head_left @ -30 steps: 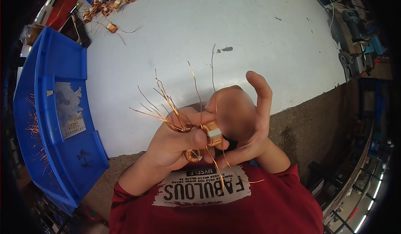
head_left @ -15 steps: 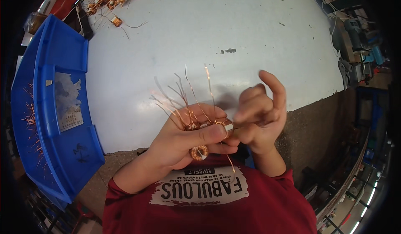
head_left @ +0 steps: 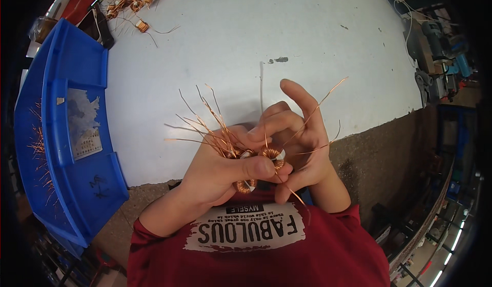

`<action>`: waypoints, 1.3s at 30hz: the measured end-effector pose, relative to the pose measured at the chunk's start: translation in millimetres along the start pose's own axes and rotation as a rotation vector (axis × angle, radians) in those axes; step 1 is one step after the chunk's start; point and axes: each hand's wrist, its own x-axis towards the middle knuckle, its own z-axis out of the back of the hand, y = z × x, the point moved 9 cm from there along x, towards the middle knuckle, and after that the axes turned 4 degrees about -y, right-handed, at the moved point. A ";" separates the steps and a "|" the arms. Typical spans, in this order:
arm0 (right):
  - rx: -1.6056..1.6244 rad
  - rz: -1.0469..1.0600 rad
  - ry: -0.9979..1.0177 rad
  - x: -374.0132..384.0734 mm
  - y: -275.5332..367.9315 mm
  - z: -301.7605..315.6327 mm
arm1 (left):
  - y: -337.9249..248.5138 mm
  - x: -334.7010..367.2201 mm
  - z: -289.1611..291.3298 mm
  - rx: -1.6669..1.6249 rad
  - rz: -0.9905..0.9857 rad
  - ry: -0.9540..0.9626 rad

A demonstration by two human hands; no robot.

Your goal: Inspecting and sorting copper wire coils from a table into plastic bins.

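My left hand is closed around several copper-wound ring coils, their long wire leads fanning up and left over the table. One ring coil with a white patch stands at the tip of my left thumb, with loose leads running up, right and down from it. A second ring coil hangs below that thumb; others are partly hidden in the palm. My right hand is beside the coil at the thumb tip, thumb and fingers apart, one finger raised. Copper leads cross in front of its palm; whether a fingertip touches one is unclear.
A white worktable with chipped spots spreads ahead. More copper coils lie in a heap at the far left. A blue bin holding copper wire bits stands at the left. Tools and cables line the right edge.
My right hand has shifted left and its thumb has spread away from the coil. The coil at my left thumb has turned, and more of its leads now stick out toward the right.
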 end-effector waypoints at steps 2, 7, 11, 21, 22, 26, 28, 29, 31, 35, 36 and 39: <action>0.061 -0.013 -0.036 0.4 -1.2 4.8 | -0.1 1.5 0.9 -0.020 -0.010 -0.008; 0.226 -0.012 -0.012 2.6 -5.3 18.7 | 10.7 7.2 2.7 -0.041 0.102 0.015; 0.016 0.105 -0.122 2.3 5.4 21.9 | 4.3 4.4 9.1 -0.079 -0.033 -0.096; -0.459 -0.203 0.199 12.9 -13.5 -3.4 | -23.6 -1.4 3.4 0.491 -0.314 -0.044; -0.460 -0.198 0.194 13.6 -9.6 -3.8 | -24.2 -1.7 1.2 0.496 -0.311 -0.039; -0.359 -0.194 0.135 10.7 5.8 -1.4 | -10.2 1.3 -9.6 0.483 -0.168 0.013; -0.358 -0.175 0.124 9.7 9.5 5.2 | -2.2 1.9 -9.1 0.424 -0.148 0.000; -0.356 -0.161 0.118 8.9 11.5 9.0 | 3.8 1.5 -6.7 0.360 -0.129 -0.018; -0.346 -0.136 0.105 6.3 15.1 18.1 | 14.1 1.4 -1.5 0.235 -0.090 -0.060; -0.445 -0.147 0.092 10.8 26.8 46.7 | 23.3 7.8 1.8 0.190 -0.077 -0.060; -0.486 -0.145 0.020 13.2 31.4 61.6 | 24.2 8.6 3.4 0.174 -0.073 -0.058; -0.614 0.350 -0.197 21.9 100.0 128.6 | 20.8 -3.1 18.4 0.068 -0.070 -0.045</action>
